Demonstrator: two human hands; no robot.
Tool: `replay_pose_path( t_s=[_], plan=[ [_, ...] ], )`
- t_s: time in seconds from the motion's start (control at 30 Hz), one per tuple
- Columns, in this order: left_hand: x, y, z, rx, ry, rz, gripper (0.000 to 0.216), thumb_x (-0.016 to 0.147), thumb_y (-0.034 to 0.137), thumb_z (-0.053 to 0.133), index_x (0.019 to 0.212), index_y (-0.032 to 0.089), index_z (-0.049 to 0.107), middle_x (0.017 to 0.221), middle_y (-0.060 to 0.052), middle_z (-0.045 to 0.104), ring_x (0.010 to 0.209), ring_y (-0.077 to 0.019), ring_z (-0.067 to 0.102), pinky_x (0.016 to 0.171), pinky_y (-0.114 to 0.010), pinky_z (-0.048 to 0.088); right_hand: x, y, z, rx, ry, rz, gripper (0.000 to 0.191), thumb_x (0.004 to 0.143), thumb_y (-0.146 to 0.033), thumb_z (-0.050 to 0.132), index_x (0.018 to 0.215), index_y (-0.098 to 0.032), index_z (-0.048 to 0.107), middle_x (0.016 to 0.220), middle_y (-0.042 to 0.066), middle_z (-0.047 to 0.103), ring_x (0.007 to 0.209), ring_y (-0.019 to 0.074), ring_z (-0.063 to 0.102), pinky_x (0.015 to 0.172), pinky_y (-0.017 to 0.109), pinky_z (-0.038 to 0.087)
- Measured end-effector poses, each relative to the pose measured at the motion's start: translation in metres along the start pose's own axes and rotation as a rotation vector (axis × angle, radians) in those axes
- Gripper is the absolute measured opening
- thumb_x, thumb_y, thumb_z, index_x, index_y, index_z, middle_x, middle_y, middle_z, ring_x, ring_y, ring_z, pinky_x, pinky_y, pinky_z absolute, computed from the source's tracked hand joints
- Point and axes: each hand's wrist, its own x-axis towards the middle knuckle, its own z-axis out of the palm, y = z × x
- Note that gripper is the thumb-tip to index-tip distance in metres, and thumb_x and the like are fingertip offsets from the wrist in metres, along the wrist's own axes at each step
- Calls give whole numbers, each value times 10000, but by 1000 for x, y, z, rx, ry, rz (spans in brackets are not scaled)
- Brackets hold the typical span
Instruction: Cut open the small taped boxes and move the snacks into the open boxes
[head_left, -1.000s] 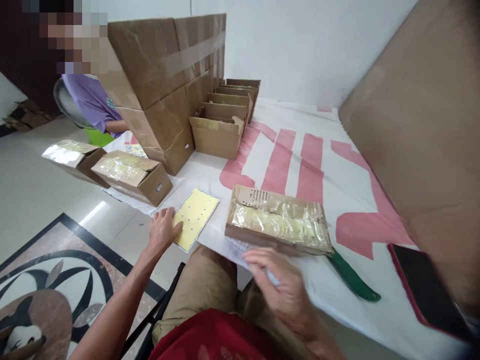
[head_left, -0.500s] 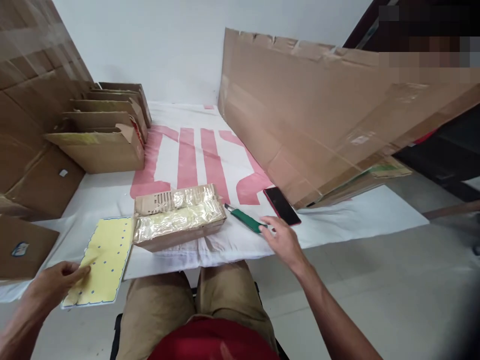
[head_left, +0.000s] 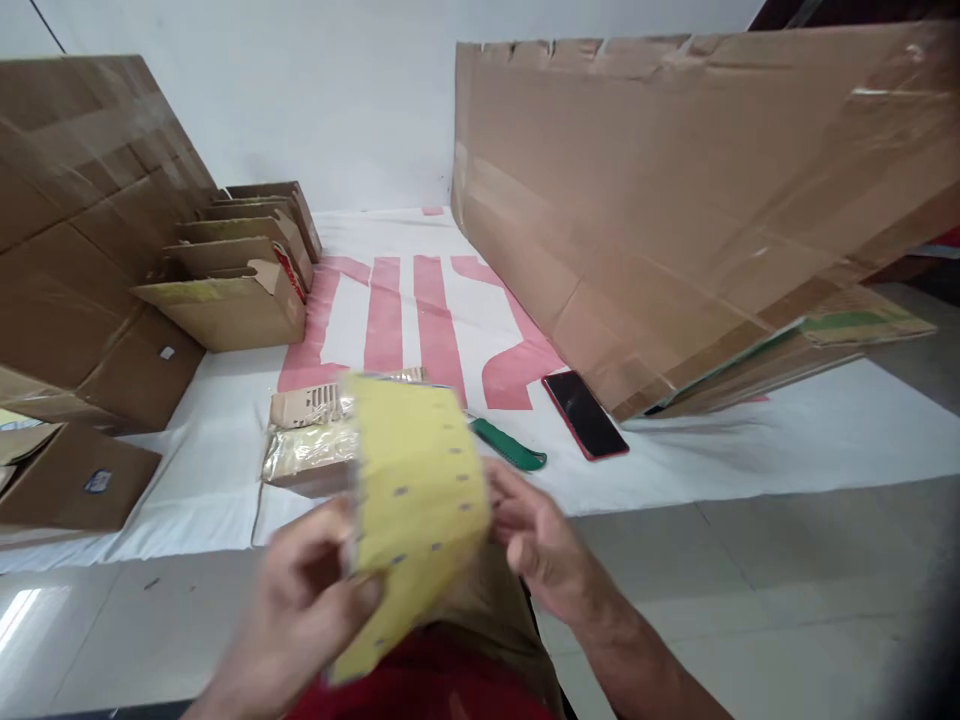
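Observation:
A yellow sheet (head_left: 412, 500) with small dark dots is raised in front of me, blurred by motion. My left hand (head_left: 300, 600) is closed on its lower left edge. My right hand (head_left: 536, 545) touches its right edge with curled fingers. Behind the sheet, a small cardboard box (head_left: 307, 440) wrapped in shiny film lies on the white cloth (head_left: 712, 440) with red stripes. A green-handled knife (head_left: 510, 447) lies just right of that box, and a red-edged phone (head_left: 585, 414) lies beyond it.
A large flattened cardboard sheet (head_left: 675, 200) leans at the right. Several open cartons (head_left: 240, 270) stand in a row at the back left beside big stacked boxes (head_left: 75, 230). Another small box (head_left: 75, 480) sits at the left edge. Tiled floor lies below.
The yellow sheet has been lifted off the cloth at the left and brought up before me. My right hand left the knife's side and came to the sheet's right edge.

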Motion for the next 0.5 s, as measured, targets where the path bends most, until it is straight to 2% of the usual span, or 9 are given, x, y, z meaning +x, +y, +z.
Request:
replay_pose_path(
  t_s=[0.07,0.1,0.13,0.2,0.27,0.37,0.43,0.5],
  plan=[
    [31,18,58,-140,-106,11,315,735,417,841,750,179,637,785,-28,679,752,-183,661,670,-284,562,1,-22,-13,-8,253,-11,661,808,-569,831,1352,-241,649,1181,120,786,1044,289,759,870,413,619],
    [44,24,81,-204,-147,5,340,708,413,851,718,179,605,743,-14,654,720,-158,642,662,-267,552,4,-31,-25,-59,368,-49,562,832,-505,822,1311,-253,668,1155,102,795,1011,282,765,850,409,627],
    [55,27,98,-247,-179,-16,366,691,425,857,706,179,586,716,-5,640,672,-138,624,631,-255,542,10,-40,-40,-124,454,-99,513,839,-476,812,1287,-265,677,1151,88,796,995,278,766,835,404,631],
    [64,24,114,-277,-222,-85,387,677,443,865,779,180,601,793,-21,687,675,-144,655,605,-254,545,32,-48,-73,-280,536,-161,489,851,-487,761,1279,-268,672,1179,80,786,990,278,762,831,405,631],
    [59,11,107,-218,-217,-147,400,696,443,863,892,179,637,924,-60,742,735,-176,710,601,-260,552,63,-49,-109,-496,566,-105,469,874,-505,660,1262,-242,660,1147,88,789,936,273,765,794,402,631],
    [35,-14,68,-24,-80,-134,321,803,439,797,962,179,695,986,-86,770,817,-202,741,664,-281,572,114,-44,-155,-811,629,67,390,863,-427,569,1145,-179,674,1016,116,795,847,277,757,726,395,616],
    [17,-23,35,119,106,-52,270,884,445,724,981,194,726,974,-75,775,867,-207,742,751,-305,582,140,-43,-175,-928,675,124,339,818,-345,592,1074,-143,686,1017,162,783,923,318,740,804,440,596],
    [4,-22,2,306,295,68,241,938,435,666,1021,220,738,996,-59,778,925,-210,739,842,-328,574,154,-45,-182,-1014,723,130,377,774,-262,629,1113,-105,679,1178,239,736,1148,388,667,989,527,511]
  ],
)
